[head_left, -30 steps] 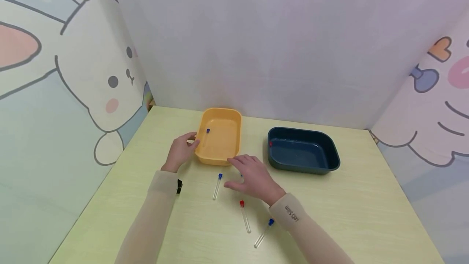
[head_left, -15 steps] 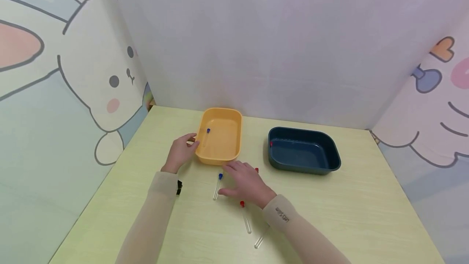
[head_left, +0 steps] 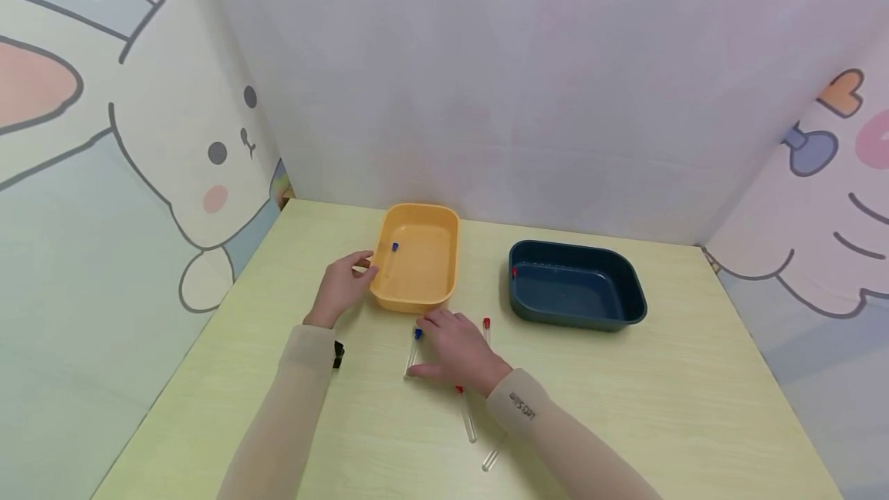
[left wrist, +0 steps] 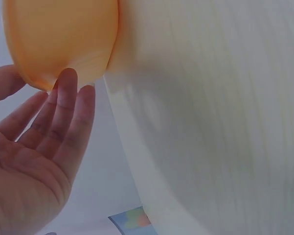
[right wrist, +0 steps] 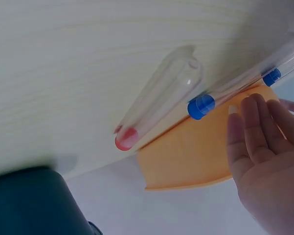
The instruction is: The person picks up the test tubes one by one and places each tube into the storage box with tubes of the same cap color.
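Blue-capped clear tube lies in the orange plastic tray, a red-capped tube in the dark blue tray (four remain on the pale wooden surface); right hand spreads flat over a blue-capped loose tube, left hand rests relaxed against the orange tray.

Head view high over table; wrist views close, sharing orange tray.

2 trays, 1 orange and 1 dark blue, 6 capped tubes visible, 3 blue-capped, 3 red-capped
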Available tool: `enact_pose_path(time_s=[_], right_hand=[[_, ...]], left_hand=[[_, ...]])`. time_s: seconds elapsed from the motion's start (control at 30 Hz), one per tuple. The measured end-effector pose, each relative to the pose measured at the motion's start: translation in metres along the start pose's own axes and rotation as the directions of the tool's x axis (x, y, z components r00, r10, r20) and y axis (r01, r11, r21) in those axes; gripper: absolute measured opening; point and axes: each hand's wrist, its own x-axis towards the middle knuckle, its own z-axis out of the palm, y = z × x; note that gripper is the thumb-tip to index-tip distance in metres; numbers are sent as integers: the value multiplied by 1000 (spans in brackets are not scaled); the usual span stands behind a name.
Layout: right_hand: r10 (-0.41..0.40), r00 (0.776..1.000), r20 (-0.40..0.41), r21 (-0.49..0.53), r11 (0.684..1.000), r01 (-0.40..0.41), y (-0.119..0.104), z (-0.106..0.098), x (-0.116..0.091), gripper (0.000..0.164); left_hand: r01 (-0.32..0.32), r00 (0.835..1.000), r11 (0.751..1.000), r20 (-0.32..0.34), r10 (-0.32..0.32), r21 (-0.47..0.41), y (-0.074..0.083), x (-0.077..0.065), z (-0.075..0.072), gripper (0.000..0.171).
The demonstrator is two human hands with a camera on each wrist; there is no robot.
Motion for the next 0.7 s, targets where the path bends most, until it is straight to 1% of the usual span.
enact_pose_path(time_s=[0.13, 0.4, 0.63, 0.7], right_hand=[[-2, 1000, 7, 2, 1000, 2, -1, 1, 0, 90], [18, 999, 30, 5, 1000, -18, -8, 2, 2, 86], [35, 998, 47, 10, 999, -35, -13, 4, 6, 84], [40, 998, 47, 7, 999, -41, -15, 5, 7, 83]], left_hand=[[-3, 1000, 1000, 1, 3, -17, -2, 1, 0, 44], [1, 1000, 1000, 5, -1, -11, -3, 2, 0, 44], [35, 999, 999, 10, -35, -11, -4, 3, 2, 44], [30, 1000, 999, 9, -30, -11, -4, 4, 2, 45]])
